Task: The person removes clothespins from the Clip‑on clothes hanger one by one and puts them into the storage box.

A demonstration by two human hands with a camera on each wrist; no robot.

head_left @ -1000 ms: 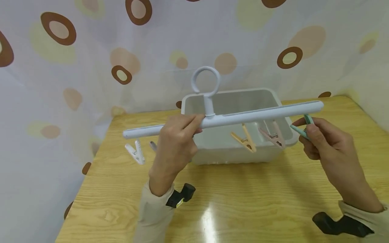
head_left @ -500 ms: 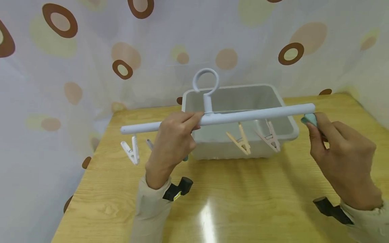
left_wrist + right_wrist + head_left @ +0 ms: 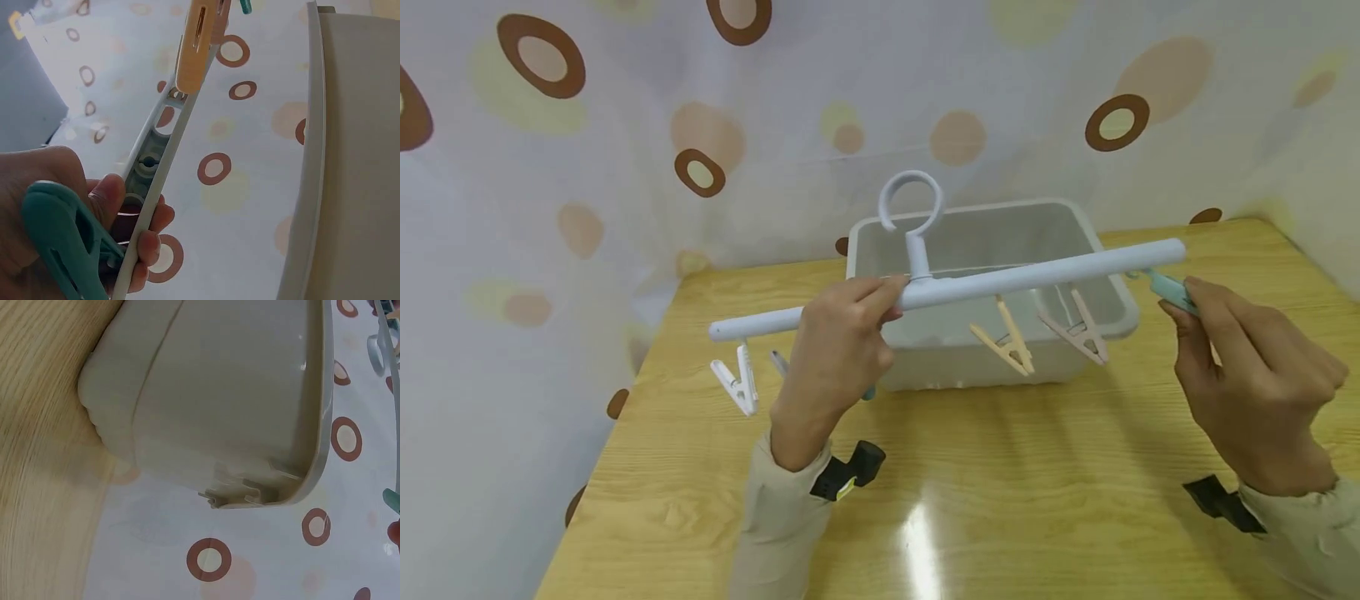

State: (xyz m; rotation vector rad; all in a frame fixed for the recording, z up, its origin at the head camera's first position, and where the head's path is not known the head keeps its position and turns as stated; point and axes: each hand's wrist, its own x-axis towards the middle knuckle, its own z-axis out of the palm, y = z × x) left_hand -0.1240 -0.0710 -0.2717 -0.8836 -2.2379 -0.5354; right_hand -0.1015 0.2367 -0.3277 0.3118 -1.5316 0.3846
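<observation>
My left hand (image 3: 835, 358) grips a pale blue hanger bar (image 3: 1037, 275) just left of its ring hook (image 3: 912, 204). Below the bar hang a white clip (image 3: 739, 382), a yellow clip (image 3: 1009, 342) and a pinkish clip (image 3: 1081, 332). In the left wrist view a teal clip (image 3: 62, 237) lies by the left hand, and an orange clip (image 3: 195, 50) hangs farther along the open-sided bar. Near the bar's right end, my right hand (image 3: 1255, 383) pinches a mint clip (image 3: 1171, 292) between thumb and forefinger; its hook end points at the underside of the bar.
A grey-white plastic basin (image 3: 970, 367) stands on the wooden table (image 3: 700, 517) behind and below the bar. At the back hangs a patterned curtain (image 3: 790, 100). Beside the left forearm, a dark wrist device (image 3: 850, 471) is strapped over the sleeve.
My right hand has turned palm-down from its earlier pose, and the mint clip has swung to lie nearly sideways with its hook end toward the bar. The left hand has kept its grip on the bar.
</observation>
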